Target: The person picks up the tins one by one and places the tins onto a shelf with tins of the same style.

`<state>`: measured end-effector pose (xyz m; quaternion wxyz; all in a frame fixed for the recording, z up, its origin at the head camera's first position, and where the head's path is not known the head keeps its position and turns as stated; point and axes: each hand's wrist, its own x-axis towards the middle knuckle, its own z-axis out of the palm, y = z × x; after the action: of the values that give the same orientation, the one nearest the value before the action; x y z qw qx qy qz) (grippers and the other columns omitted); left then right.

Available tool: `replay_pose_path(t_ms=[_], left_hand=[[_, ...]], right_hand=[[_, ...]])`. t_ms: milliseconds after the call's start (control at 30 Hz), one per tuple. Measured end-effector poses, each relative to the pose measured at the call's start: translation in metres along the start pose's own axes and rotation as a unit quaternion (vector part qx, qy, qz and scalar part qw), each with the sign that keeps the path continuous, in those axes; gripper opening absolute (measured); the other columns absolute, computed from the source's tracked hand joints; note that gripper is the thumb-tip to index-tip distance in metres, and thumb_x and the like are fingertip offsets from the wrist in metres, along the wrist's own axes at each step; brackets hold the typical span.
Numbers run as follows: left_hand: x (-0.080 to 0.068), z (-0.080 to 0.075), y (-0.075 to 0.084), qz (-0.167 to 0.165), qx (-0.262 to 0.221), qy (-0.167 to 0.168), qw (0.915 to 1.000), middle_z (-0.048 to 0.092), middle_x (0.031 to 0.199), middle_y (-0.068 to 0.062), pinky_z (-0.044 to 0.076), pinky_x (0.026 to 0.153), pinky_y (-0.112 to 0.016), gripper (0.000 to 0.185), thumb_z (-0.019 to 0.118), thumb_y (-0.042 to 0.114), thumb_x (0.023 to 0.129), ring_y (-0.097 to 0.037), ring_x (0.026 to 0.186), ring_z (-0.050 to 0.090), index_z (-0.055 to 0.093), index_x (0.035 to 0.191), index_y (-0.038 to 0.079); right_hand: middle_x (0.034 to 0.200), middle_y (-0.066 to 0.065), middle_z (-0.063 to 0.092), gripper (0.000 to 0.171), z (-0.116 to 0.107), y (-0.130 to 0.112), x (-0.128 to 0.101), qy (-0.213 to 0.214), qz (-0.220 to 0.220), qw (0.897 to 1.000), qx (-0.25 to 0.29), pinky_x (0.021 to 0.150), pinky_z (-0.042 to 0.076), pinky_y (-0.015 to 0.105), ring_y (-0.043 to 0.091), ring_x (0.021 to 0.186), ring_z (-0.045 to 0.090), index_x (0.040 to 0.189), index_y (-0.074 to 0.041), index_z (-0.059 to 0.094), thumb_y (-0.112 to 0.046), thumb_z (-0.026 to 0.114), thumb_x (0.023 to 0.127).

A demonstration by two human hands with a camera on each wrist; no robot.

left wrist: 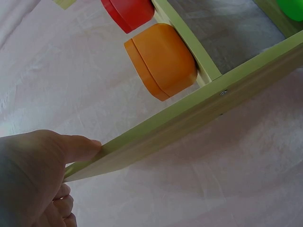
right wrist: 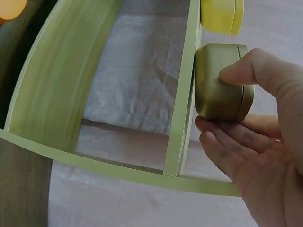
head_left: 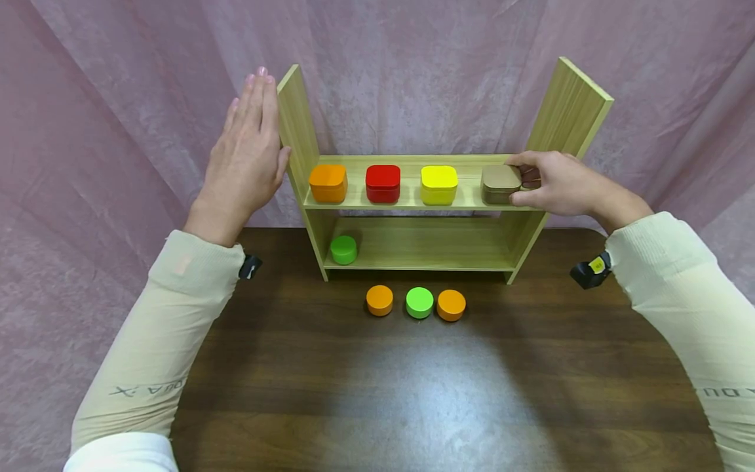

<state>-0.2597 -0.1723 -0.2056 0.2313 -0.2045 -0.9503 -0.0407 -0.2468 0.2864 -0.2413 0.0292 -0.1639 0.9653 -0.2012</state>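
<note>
3 round tins (head_left: pixel 419 303) on dark table (head_left: pixel 413 393), pink backdrop (head_left: pixel 118 131) behind

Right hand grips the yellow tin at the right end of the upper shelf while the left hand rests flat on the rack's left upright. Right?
Not quite: the right hand grips the brown tin, not the yellow tin beside it, as the head view shows. The left hand does rest flat on the left upright.

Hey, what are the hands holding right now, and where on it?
The right hand grips the brown tin on the upper shelf by its sides, thumb against fingers. The left hand holds nothing; it rests flat against the shelf's left side panel.
</note>
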Motion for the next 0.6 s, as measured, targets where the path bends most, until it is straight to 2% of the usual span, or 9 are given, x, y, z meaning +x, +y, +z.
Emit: replay_pose_path(t_ms=[167,300,367,433,500,567,600], left_hand=[[0.0001,0.0002,0.0006,0.000,-0.001,0.001,1.0000,-0.004,0.178,-0.018,0.008,0.136,-0.052,0.086,0.056,0.016,0.107,-0.035,0.167,0.003,-0.002,0.168,-0.004],[-0.0002,0.0005,0.0006,-0.001,-0.002,0.003,1.0000,-0.003,0.178,-0.018,0.008,0.136,-0.052,0.086,0.057,0.015,0.107,-0.034,0.167,0.003,-0.001,0.168,-0.004],[-0.0002,0.0005,0.0006,-0.001,-0.003,0.004,1.0000,-0.003,0.178,-0.018,0.008,0.136,-0.052,0.086,0.057,0.015,0.107,-0.034,0.167,0.004,-0.001,0.168,-0.004],[-0.0001,0.0007,0.0007,-0.001,-0.003,0.005,1.0000,-0.003,0.178,-0.018,0.008,0.136,-0.052,0.086,0.057,0.015,0.107,-0.034,0.167,0.004,-0.001,0.168,-0.004],[0.0000,0.0009,0.0010,-0.002,-0.003,0.004,1.0000,-0.004,0.178,-0.018,0.008,0.136,-0.051,0.086,0.057,0.015,0.107,-0.034,0.167,0.003,-0.001,0.168,-0.003],[0.0002,0.0010,0.0014,-0.002,-0.004,0.002,1.0000,-0.004,0.178,-0.018,0.008,0.136,-0.051,0.086,0.057,0.016,0.107,-0.034,0.167,0.003,-0.001,0.168,-0.003],[0.0003,0.0011,0.0015,-0.003,-0.005,0.001,1.0000,-0.004,0.178,-0.018,0.007,0.136,-0.051,0.086,0.057,0.016,0.107,-0.034,0.167,0.003,-0.002,0.168,-0.003]], right_hand=[[0.139,0.031,0.064,0.065,0.0014,0.0015,-0.0007,-0.013,-0.001,1.000,0.013,0.102,0.054,0.050,0.043,0.128,0.064,0.156,0.007,0.043,-0.015,0.068,0.099],[0.141,0.030,0.062,0.066,0.0021,0.0032,-0.0007,-0.018,-0.003,0.999,0.026,0.096,0.054,0.030,0.043,0.130,0.063,0.157,0.006,0.041,-0.013,0.067,0.100],[0.142,0.030,0.061,0.066,0.0022,0.0037,-0.0006,-0.018,-0.004,0.999,0.031,0.094,0.054,0.025,0.043,0.131,0.063,0.157,0.006,0.040,-0.012,0.067,0.100],[0.143,0.031,0.060,0.067,0.0021,0.0038,-0.0008,-0.019,-0.004,0.999,0.035,0.098,0.054,0.029,0.043,0.132,0.062,0.158,0.006,0.039,-0.012,0.066,0.100],[0.145,0.031,0.059,0.069,0.0016,0.0033,-0.0016,-0.022,-0.002,0.999,0.036,0.107,0.054,0.042,0.045,0.135,0.060,0.159,0.006,0.037,-0.011,0.066,0.100],[0.149,0.033,0.055,0.072,0.0006,0.0026,-0.0032,-0.024,-0.001,0.999,0.042,0.114,0.048,0.056,0.048,0.139,0.055,0.160,0.007,0.034,-0.010,0.067,0.099],[0.152,0.033,0.052,0.074,-0.0003,0.0018,-0.0044,-0.026,0.000,0.999,0.045,0.117,0.045,0.060,0.049,0.142,0.053,0.161,0.007,0.032,-0.010,0.068,0.099]])
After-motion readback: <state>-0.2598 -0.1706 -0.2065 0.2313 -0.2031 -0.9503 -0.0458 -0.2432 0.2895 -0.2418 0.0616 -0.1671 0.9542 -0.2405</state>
